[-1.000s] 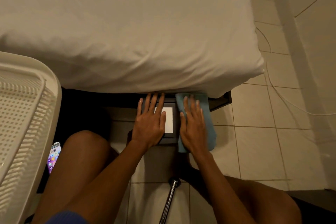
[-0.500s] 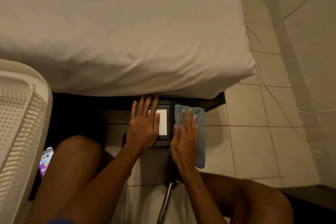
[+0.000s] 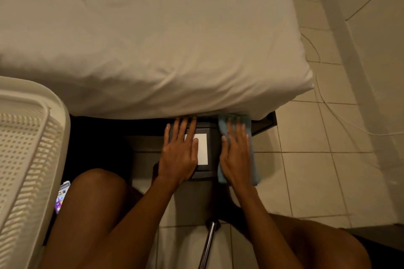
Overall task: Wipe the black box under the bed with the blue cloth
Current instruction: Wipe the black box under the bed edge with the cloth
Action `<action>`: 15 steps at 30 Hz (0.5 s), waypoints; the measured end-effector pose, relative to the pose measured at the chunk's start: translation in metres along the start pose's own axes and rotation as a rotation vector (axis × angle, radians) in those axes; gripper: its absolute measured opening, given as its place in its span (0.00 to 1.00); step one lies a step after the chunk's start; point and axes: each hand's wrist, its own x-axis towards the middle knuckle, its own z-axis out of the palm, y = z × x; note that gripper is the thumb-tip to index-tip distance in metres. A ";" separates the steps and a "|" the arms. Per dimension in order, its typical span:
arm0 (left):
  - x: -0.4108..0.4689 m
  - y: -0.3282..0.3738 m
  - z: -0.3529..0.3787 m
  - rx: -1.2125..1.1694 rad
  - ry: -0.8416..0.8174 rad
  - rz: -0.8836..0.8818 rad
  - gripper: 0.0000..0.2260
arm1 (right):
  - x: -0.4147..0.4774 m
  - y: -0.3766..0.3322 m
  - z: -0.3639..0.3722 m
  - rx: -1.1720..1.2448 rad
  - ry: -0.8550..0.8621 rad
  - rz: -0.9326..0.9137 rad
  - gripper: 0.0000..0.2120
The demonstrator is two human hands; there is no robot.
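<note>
A black box (image 3: 213,144) with a white label on top sticks out from under the mattress edge, its far end hidden by the bed. My left hand (image 3: 179,150) lies flat on the box's left part, fingers spread, covering part of the label. My right hand (image 3: 237,155) presses flat on the blue cloth (image 3: 254,172), which drapes over the box's right side. The cloth's far end reaches under the mattress overhang.
The bed (image 3: 153,39) with a white sheet fills the upper view. A white perforated laundry basket (image 3: 28,155) stands at the left, a phone (image 3: 61,195) beside my left knee. A metal pole (image 3: 208,244) lies between my knees. A white cable (image 3: 341,116) runs across the tiled floor.
My right hand has slid the blue cloth forward along the box's right side, toward the mattress. The left hand has stayed on the box top.
</note>
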 end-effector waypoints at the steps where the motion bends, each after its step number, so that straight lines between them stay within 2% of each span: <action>1: 0.000 0.000 0.000 -0.004 0.004 -0.004 0.25 | -0.005 0.002 -0.002 0.024 0.035 0.048 0.24; 3: -0.001 0.000 0.001 0.000 0.001 -0.009 0.25 | -0.037 -0.005 0.002 0.022 0.082 0.102 0.25; 5: -0.002 -0.001 0.000 0.006 -0.004 -0.011 0.25 | -0.068 -0.016 0.008 -0.010 0.056 0.084 0.26; 8: -0.002 -0.001 0.001 -0.006 -0.004 -0.002 0.26 | -0.040 -0.004 0.004 -0.064 -0.001 0.003 0.26; 10: -0.001 0.000 0.001 -0.007 0.000 -0.006 0.26 | -0.017 0.008 -0.004 -0.032 -0.004 0.026 0.25; 13: -0.002 0.000 0.000 -0.010 -0.006 -0.023 0.26 | -0.053 -0.002 -0.001 0.006 0.068 0.149 0.25; 15: -0.002 -0.001 0.000 -0.016 -0.013 -0.020 0.26 | -0.084 -0.013 0.007 -0.030 0.043 0.087 0.25</action>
